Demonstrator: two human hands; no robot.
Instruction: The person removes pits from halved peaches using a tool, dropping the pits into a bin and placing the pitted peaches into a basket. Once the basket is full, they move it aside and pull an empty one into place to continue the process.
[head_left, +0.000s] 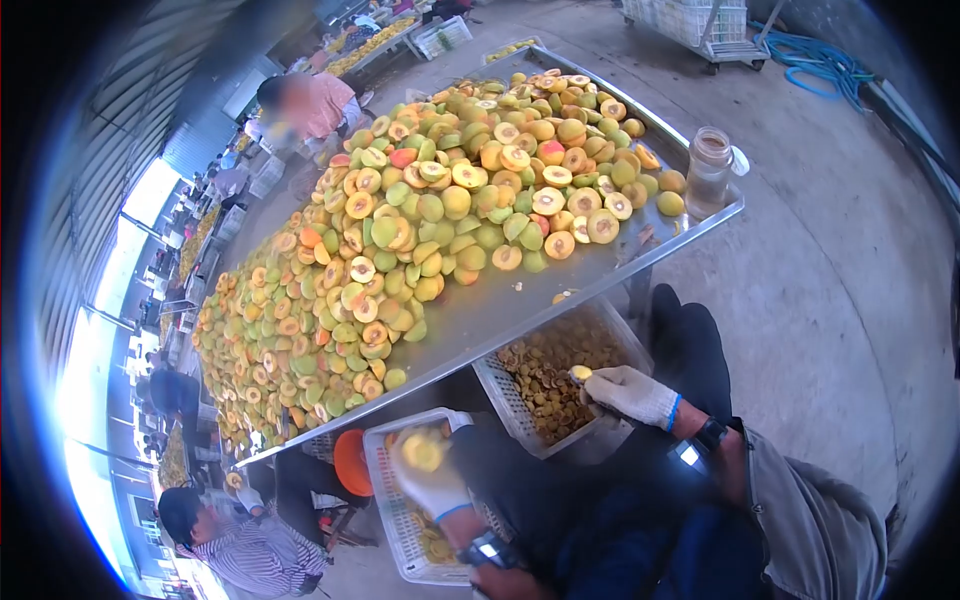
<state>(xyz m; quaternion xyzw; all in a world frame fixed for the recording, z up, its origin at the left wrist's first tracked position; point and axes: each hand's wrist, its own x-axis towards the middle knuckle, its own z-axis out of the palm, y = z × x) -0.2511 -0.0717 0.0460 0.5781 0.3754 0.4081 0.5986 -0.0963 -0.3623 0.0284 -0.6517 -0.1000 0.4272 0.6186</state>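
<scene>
My left hand [432,478], in a white knit glove and blurred by motion, is over a white plastic crate [388,520] with yellow fruit pieces in it. A yellow peach half [422,452] shows at its fingers. My right hand [632,394], also gloved, is closed above a second white crate [508,402] full of brown pits and scraps. At its fingertips is a small pale-yellow piece [580,373], too small to name. Under those fingers something dark shows, but I cannot make out what. Both crates are below the edge of a metal table [480,335].
Halved peaches [400,240] are heaped across the table. A clear jar [709,165] stands at its right corner. An orange bucket [352,462] is beside the left crate. One person [255,540] sits at lower left, another [310,105] across the table. A blue hose [815,62] lies behind.
</scene>
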